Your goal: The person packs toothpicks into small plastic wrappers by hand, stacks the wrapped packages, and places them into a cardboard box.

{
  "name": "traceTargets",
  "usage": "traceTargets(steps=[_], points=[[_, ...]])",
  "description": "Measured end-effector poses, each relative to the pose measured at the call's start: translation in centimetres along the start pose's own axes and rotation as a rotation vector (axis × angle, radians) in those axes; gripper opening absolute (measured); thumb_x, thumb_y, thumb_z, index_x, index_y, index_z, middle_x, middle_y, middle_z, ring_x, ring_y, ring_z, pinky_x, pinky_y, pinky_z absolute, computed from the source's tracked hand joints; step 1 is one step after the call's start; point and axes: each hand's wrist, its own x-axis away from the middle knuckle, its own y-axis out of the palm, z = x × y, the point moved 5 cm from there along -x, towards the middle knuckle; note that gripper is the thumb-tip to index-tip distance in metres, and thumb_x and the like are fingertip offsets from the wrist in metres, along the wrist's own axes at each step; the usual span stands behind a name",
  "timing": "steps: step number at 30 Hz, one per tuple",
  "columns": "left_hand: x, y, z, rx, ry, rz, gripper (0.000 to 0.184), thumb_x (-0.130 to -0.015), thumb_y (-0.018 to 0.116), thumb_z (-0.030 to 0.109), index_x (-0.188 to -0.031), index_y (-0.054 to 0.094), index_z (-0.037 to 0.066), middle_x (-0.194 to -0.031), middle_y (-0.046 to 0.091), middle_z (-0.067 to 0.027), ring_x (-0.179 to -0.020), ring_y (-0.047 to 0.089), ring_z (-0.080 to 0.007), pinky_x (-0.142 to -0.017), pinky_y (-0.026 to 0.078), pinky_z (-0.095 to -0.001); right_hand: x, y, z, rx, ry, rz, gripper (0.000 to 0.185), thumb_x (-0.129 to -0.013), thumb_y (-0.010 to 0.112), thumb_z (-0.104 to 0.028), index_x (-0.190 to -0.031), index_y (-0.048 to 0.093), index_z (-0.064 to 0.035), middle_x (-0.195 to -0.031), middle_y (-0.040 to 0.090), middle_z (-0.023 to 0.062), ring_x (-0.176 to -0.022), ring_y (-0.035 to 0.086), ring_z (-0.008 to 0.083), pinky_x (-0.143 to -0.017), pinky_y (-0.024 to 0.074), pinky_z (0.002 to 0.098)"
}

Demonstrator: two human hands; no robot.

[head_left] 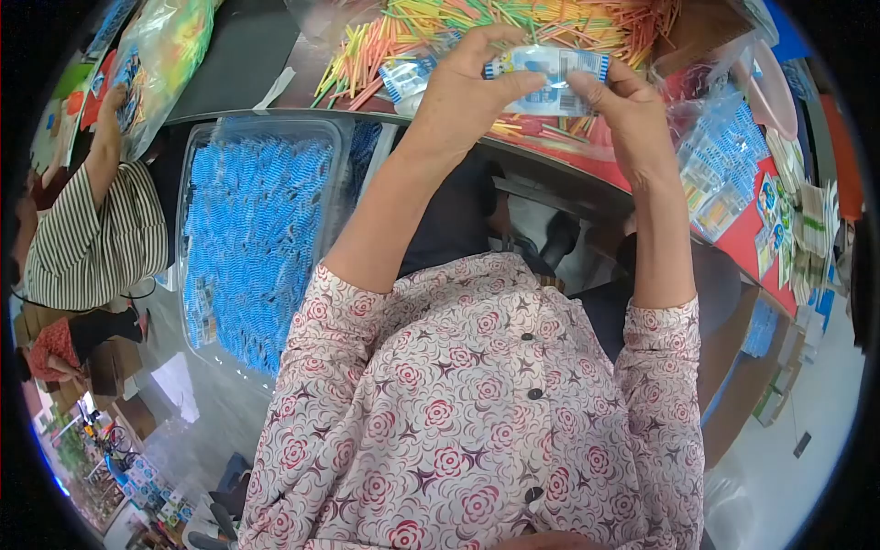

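Note:
Between my two hands I hold a small clear plastic packet (557, 66) with blue-striped ends and blue print, stretched flat over the table. My left hand (481, 87) pinches its left end, thumb on top. At its right end my right hand (621, 105) grips it between thumb and fingers. Behind the packet lies a wide heap of thin yellow, orange, green and pink sticks (412, 37). Another blue-and-white packet (408, 78) rests among the sticks beside my left hand. What the held packet contains is hard to make out.
A clear plastic bin (339, 137) full of blue-striped packets stands at the left. More packets (724, 151) lie on the table's right, near stacks of printed cards (811, 229). A pink basin (775, 92) is at the far right. Another person in a striped shirt (101, 234) works at left.

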Motion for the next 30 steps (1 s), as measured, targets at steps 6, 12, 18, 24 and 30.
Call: traceTargets(steps=[6, 12, 18, 24, 30], points=[[1.6, 1.3, -0.8, -0.021, -0.052, -0.12, 0.023, -0.084, 0.063, 0.011, -0.105, 0.06, 0.003, -0.096, 0.062, -0.0022, -0.088, 0.056, -0.0094, -0.075, 0.046, -0.0233, 3.0, -0.7, 2.6, 0.143, 0.091, 0.066, 0.021, -0.084, 0.067, -0.02, -0.095, 0.066, -0.0017, -0.084, 0.065, 0.0007, -0.074, 0.056, 0.0054, -0.067, 0.045, 0.0207], [2.7, 1.4, -0.6, -0.242, -0.275, -0.292, 0.012, -0.084, 0.063, 0.012, -0.087, 0.066, 0.001, -0.088, 0.062, -0.0019, -0.084, 0.055, -0.0079, -0.071, 0.045, -0.0221, 4.3, -1.1, 3.3, 0.351, 0.164, 0.057, 0.02, -0.086, 0.065, -0.022, -0.091, 0.067, -0.0031, -0.078, 0.063, -0.0019, -0.069, 0.053, 0.0039, -0.064, 0.0439, 0.0204], [1.4, -2.2, 0.9, -0.43, 0.092, -0.037, 0.012, -0.082, 0.064, 0.011, -0.084, 0.066, 0.0, -0.083, 0.061, -0.0034, -0.077, 0.055, -0.0082, -0.068, 0.044, -0.0222, 1.0, -3.6, -1.8, 1.104, -0.623, -0.12, 0.031, -0.084, 0.058, -0.011, -0.115, 0.06, -0.0096, -0.112, 0.061, 0.0076, -0.102, 0.057, 0.0234, -0.089, 0.0432, 0.0331], [0.4, -5.4, -0.9, -0.326, 0.14, 0.194, 0.011, -0.082, 0.064, 0.009, -0.085, 0.065, -0.001, -0.084, 0.061, -0.0032, -0.076, 0.055, -0.0084, -0.069, 0.043, -0.0224, -0.4, -1.9, 0.7, 1.605, -0.717, -0.334, 0.047, -0.082, 0.054, -0.007, -0.129, 0.05, -0.0167, -0.133, 0.047, 0.0078, -0.123, 0.042, 0.0263, -0.104, 0.0325, 0.0373], [0.0, -6.8, -2.6, -0.168, 0.102, 0.241, 0.01, -0.082, 0.064, 0.008, -0.086, 0.064, -0.002, -0.084, 0.061, -0.0024, -0.077, 0.054, -0.0083, -0.07, 0.044, -0.0217, -2.2, -0.9, 2.1, 1.574, -0.611, -0.428, 0.049, -0.083, 0.053, -0.007, -0.13, 0.048, -0.0166, -0.133, 0.047, 0.0095, -0.124, 0.041, 0.0271, -0.105, 0.0327, 0.0375]])
